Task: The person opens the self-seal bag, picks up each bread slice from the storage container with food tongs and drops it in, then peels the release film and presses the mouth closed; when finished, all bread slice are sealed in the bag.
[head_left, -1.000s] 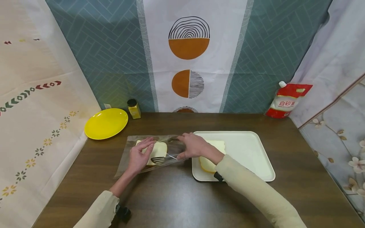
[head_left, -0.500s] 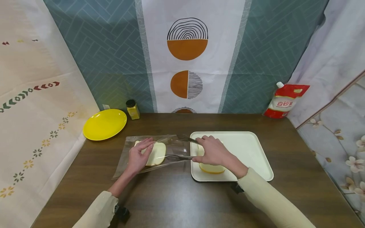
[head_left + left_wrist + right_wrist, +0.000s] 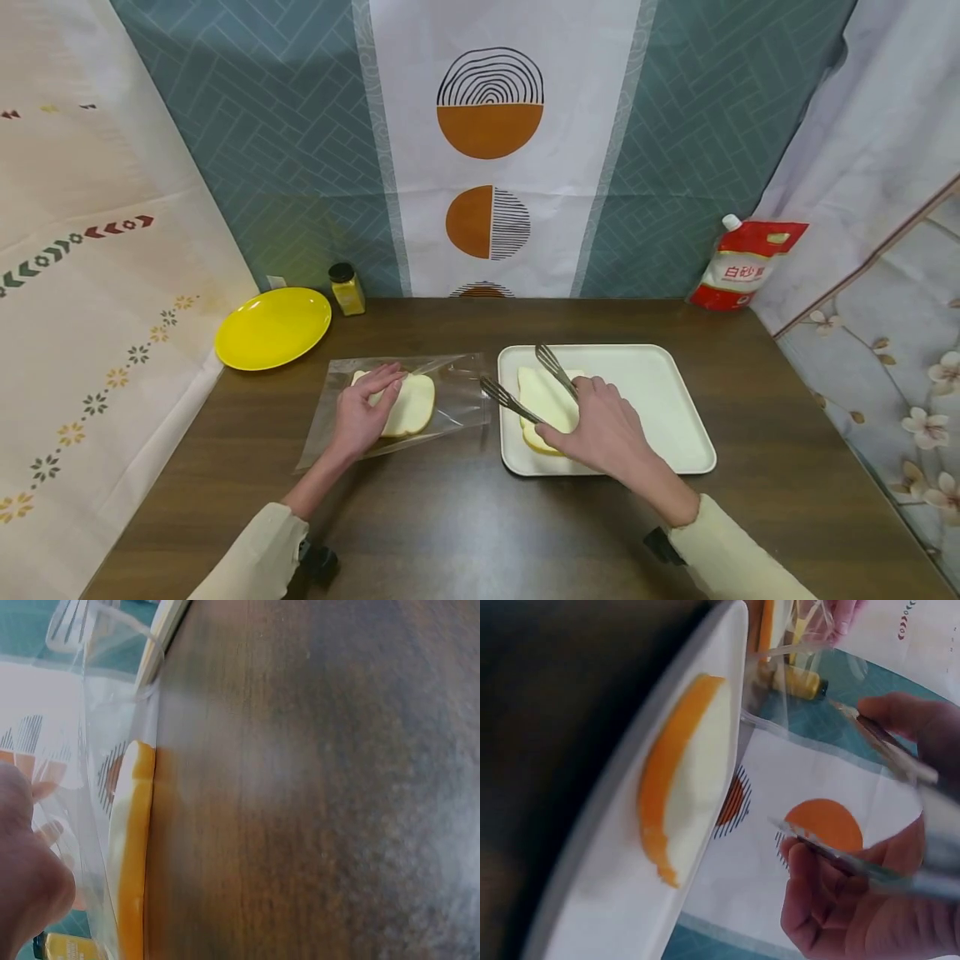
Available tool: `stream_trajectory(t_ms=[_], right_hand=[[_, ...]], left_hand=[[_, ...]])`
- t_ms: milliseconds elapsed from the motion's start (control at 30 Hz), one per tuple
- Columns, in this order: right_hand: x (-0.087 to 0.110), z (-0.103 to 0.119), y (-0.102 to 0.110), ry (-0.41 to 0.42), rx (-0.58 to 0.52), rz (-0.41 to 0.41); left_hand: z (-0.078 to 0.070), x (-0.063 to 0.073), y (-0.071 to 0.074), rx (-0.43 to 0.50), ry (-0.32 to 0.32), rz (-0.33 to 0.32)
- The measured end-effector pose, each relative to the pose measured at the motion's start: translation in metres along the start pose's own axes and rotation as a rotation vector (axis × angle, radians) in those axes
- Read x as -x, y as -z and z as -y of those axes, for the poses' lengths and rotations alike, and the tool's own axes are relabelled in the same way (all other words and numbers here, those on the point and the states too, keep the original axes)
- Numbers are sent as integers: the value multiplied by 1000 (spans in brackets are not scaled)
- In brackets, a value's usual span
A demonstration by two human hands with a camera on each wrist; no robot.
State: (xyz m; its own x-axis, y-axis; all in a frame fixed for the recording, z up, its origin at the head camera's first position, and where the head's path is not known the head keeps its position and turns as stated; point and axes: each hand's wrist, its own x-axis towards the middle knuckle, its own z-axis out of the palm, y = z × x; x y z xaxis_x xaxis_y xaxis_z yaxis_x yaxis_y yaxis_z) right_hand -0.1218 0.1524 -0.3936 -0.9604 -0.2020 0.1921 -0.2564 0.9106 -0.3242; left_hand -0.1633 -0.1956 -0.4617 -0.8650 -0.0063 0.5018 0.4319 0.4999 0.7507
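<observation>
My left hand (image 3: pixel 362 417) pinches the upper film of a clear plastic bag (image 3: pixel 461 400) lying on the table. Inside that bag is a slice of bread (image 3: pixel 414 407), its brown crust side visible in the left wrist view. My right hand (image 3: pixel 609 429) holds metal tongs (image 3: pixel 516 406) with slotted, fork-like ends, thumb on one arm and fingers on the other. The tong ends stand apart, with nothing between them. They hang above another bread slice (image 3: pixel 542 393), which lies on the left part of a white tray (image 3: pixel 648 383).
A yellow plate (image 3: pixel 273 329) lies at the back left, beside a yellow jar (image 3: pixel 347 290) with a black lid. At the back right a red and white pouch (image 3: pixel 742 265) leans against the curtain. Cloth hangings border the wooden table (image 3: pixel 465 525).
My right hand has drawn the tongs rightward out of the bag's mouth to over the tray, and they now hold nothing. The bread stays in the bag; my left hand keeps its place.
</observation>
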Motion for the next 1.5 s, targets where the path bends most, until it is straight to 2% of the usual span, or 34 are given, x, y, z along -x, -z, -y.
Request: stream_trajectory(t_ms=[300,500,700,1167,1333,1500], right_hand=[[38,-11,2,-154,15,-48],[64,-8,-3,-199,59,-103],[81,1,-11,-254,62,-93],[86,22,-32,-353,52,-30],[84,27,-38,-346,60,-35],[79,27,-42,-326,75,-54]], left_hand=[[1,-1,-2,-1,6,6],[-1,0,-1,7,21,14],[-1,0,0,-8,25,14],[-1,0,-2,-19,-8,8],[-1,0,-2,-16,-23,4],[-1,-1,-2,-10,0,16]])
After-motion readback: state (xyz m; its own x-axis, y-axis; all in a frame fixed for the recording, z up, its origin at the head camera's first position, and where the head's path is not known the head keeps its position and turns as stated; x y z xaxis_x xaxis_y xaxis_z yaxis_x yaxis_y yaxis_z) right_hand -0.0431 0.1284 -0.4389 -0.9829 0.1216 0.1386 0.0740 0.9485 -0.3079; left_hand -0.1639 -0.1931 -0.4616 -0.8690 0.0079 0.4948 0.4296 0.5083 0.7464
